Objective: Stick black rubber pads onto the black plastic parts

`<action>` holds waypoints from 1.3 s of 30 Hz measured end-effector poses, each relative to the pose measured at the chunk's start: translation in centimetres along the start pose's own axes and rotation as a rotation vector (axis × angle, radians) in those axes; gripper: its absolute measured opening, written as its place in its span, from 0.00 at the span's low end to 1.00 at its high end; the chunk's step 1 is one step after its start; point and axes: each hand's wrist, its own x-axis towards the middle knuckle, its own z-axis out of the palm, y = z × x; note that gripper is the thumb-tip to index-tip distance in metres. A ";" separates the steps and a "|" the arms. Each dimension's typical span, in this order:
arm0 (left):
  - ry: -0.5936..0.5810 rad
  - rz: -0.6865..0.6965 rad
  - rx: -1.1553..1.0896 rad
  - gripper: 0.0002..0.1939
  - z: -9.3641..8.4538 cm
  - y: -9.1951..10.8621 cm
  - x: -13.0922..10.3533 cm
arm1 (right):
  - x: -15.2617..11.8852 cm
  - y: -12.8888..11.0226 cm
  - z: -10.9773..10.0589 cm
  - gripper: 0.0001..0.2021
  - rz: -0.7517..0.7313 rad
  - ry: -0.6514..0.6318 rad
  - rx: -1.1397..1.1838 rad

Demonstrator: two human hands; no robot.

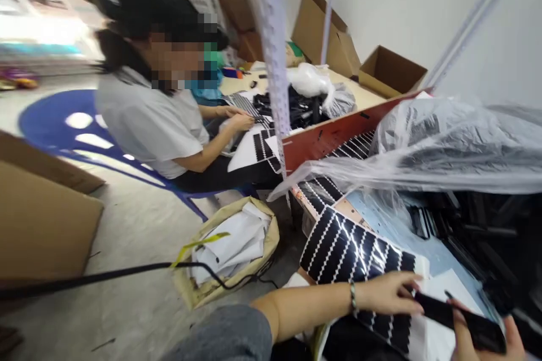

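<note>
My left hand (pixel 396 292), with a beaded bracelet at the wrist, pinches the near-left end of a long, flat black plastic-looking piece (pixel 440 311). The other end of this piece lies in my right hand (pixel 470 338), its fingers wrapped round it at the bottom right edge. What exactly the piece is, I cannot tell. Under my left forearm lies a white-backed sheet of black strips with wavy edges (pixel 339 245). Plain white backing paper (pixel 455 287) shows beyond the held piece.
Many dark pieces (pixel 457 231) lie on the right, below clear plastic wrapping (pixel 444 146). A red-brown board (pixel 334 138) and a white perforated post (pixel 275 51) divide the tables. A co-worker (pixel 148 107) sits at left handling similar sheets. A sack of paper scraps (pixel 271 231) stands on the floor.
</note>
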 end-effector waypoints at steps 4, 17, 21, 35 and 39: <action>-0.016 -0.335 -0.528 0.21 0.2 0.2 -3.8 | -3.7 -2.6 2.3 0.14 -0.388 0.158 -0.188; 0.006 -0.275 -0.599 0.17 -1.5 2.6 -6.5 | -5.8 -4.1 -0.9 0.08 0.057 -0.282 0.277; -0.094 -0.336 -0.412 0.25 -1.7 3.0 -7.5 | -4.4 -4.5 -1.6 0.14 0.231 -0.468 0.375; -0.063 -0.239 -0.153 0.24 -1.4 3.5 -7.6 | -4.8 -4.6 -1.6 0.10 0.136 -0.503 0.178; -0.062 -0.239 -0.135 0.24 -1.6 3.4 -7.5 | -4.8 -4.5 -1.5 0.09 0.134 -0.515 0.171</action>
